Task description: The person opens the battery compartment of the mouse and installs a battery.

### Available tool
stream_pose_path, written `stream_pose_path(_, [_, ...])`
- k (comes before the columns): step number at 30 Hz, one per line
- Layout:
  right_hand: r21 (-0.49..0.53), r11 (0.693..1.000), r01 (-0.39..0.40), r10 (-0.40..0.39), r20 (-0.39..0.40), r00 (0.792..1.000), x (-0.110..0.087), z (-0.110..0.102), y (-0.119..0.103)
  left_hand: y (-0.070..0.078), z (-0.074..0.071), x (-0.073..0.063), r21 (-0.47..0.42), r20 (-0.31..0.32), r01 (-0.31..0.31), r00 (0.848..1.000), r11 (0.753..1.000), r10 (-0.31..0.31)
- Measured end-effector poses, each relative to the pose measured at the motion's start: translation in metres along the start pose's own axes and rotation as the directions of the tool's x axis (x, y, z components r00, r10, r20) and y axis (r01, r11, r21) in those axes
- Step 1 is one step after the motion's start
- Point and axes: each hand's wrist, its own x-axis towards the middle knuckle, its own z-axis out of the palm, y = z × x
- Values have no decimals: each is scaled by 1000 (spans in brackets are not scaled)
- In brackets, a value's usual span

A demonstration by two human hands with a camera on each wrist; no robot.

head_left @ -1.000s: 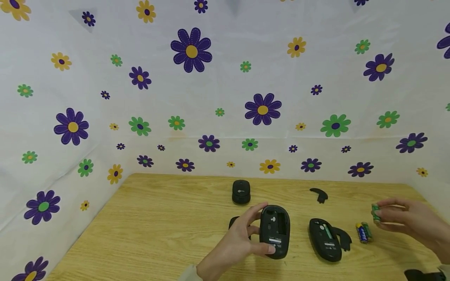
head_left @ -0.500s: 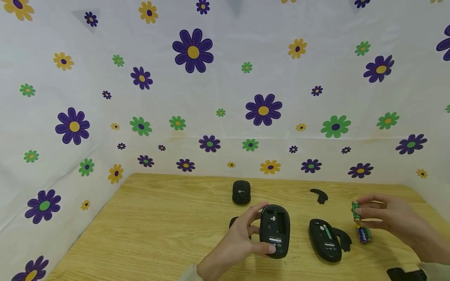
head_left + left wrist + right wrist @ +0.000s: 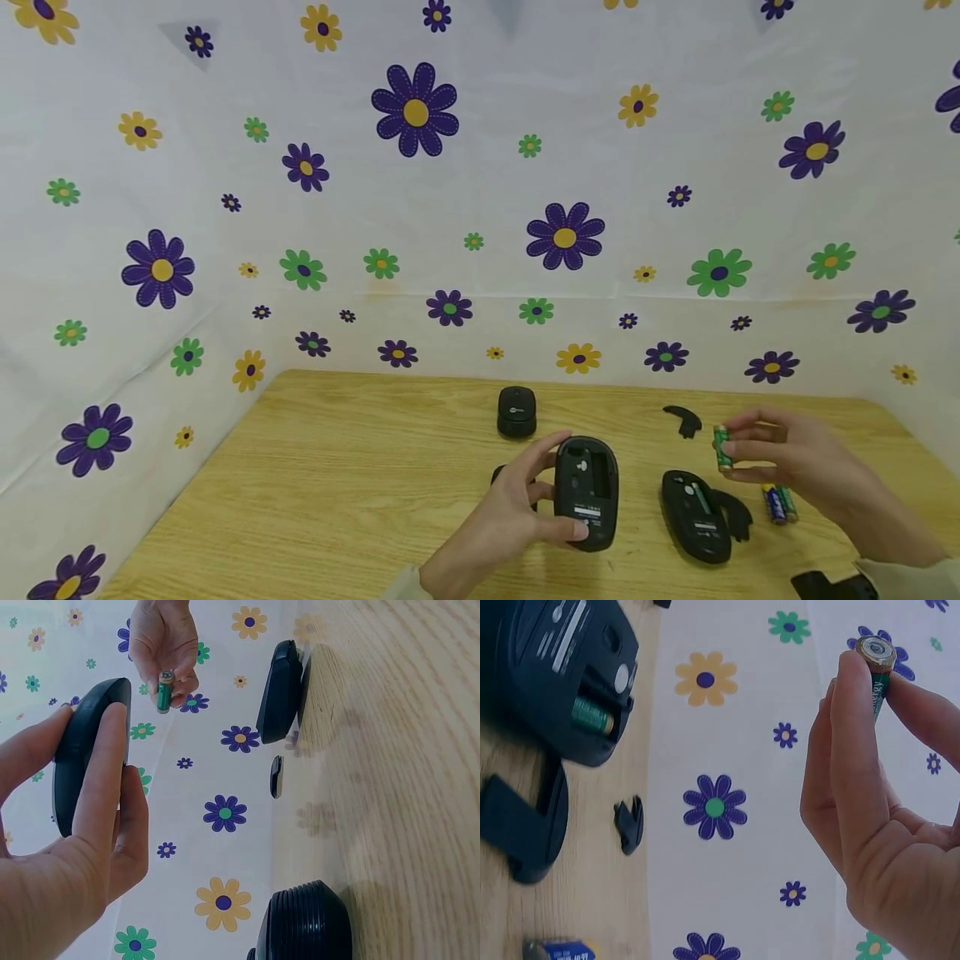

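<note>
a black mouse (image 3: 587,493), slot (image 3: 602,475) uncovered, is held left of a raised green battery (image 3: 721,440).

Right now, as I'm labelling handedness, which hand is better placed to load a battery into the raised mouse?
Probably the right hand: it pinches the green battery, while the left hand holds the mouse, compartment uncovered.

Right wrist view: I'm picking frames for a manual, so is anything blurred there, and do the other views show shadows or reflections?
Right wrist: the lying mouse and blue battery look soft, the held battery crisper; left wrist: the tabletop carries faint flower reflections; head: fairly even light, only faint, soft shadows.
</note>
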Motion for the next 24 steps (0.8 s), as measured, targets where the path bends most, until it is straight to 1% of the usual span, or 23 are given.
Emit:
stream_pose_path(4, [-18, 1000, 19, -19, 0, 1000, 4, 10, -3, 0, 0, -1, 0, -14, -1, 1000, 1000, 1])
stream_pose_path(8, [-34, 999, 14, -14, 0, 1000, 7, 19, -7, -1, 0, -1, 2, -21, -4, 1000, 1000, 4])
stream_pose_path(13, [-55, 998, -12, 11, -18, 1000, 12, 30, -12, -1, 1, -1, -5, -27, -4, 1000, 1000, 4])
stream_pose_path(22, [-57, 998, 7, -7, -2, 1000, 19, 50, -19, -1, 1, -1, -15, -37, 4, 999, 1000, -4])
stream_pose_path(24, [-72, 997, 7, -7, -8, 1000, 21, 55, -22, -1, 1, -1, -18, -38, 3, 999, 1000, -4])
